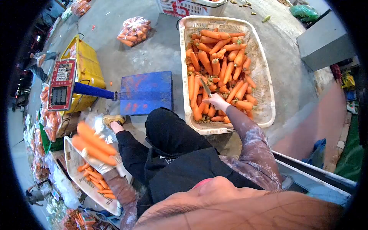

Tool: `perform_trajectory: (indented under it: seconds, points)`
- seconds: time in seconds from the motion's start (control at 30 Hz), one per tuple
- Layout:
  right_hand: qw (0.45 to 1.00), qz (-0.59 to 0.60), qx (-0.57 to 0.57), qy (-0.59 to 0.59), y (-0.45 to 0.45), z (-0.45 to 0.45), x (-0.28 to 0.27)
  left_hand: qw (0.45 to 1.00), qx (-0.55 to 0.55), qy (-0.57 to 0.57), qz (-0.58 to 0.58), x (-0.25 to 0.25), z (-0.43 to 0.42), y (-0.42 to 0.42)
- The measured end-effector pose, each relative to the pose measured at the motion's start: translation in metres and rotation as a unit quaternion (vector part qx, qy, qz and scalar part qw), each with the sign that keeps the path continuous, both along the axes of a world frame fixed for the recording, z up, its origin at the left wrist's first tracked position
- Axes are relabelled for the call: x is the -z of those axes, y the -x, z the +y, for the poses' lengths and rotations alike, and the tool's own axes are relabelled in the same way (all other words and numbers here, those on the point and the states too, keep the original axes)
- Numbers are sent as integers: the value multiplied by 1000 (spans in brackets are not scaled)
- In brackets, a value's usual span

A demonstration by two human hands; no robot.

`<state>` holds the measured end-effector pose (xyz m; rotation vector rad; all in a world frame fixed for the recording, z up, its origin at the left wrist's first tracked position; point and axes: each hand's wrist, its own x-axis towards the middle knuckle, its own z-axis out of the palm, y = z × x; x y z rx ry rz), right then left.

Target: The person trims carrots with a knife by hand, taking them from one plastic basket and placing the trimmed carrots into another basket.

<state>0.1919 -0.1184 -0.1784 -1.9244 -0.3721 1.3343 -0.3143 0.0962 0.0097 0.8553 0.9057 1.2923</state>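
Note:
My right hand (217, 100) grips a knife (206, 87), its blade pointing away over the carrots (216, 57) heaped in a large white crate (264, 92). Bits of green stem lie among them. On the other side, my left hand (104, 165), in what looks like a pale glove, has several carrots (94, 143) in it. Both are smeared by motion, and the fingers are mostly hidden. Beneath is a smaller white basket (72, 170) with more carrots (97, 180) inside.
A blue platform scale (146, 92) with a red display (62, 84) stands ahead, beside a yellow crate (90, 63). A tied bag of carrots (134, 30) sits on the floor. Another white crate (191, 8) is at the far edge; a grey pillar base (326, 40) stands right.

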Motion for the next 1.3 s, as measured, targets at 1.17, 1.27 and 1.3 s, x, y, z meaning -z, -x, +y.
perform_trajectory:
  seconds: [1.17, 1.27, 1.3]
  points:
    - [796, -581, 119, -124, 28, -94, -196, 806, 561, 168, -88, 22, -119, -331]
    - [917, -347, 140, -137, 0, -84, -144, 851, 481, 140, -156, -4, -81, -277]
    - [947, -229, 172, -148, -8, -80, -119, 832, 466, 151, -259, -6, -62, -255]
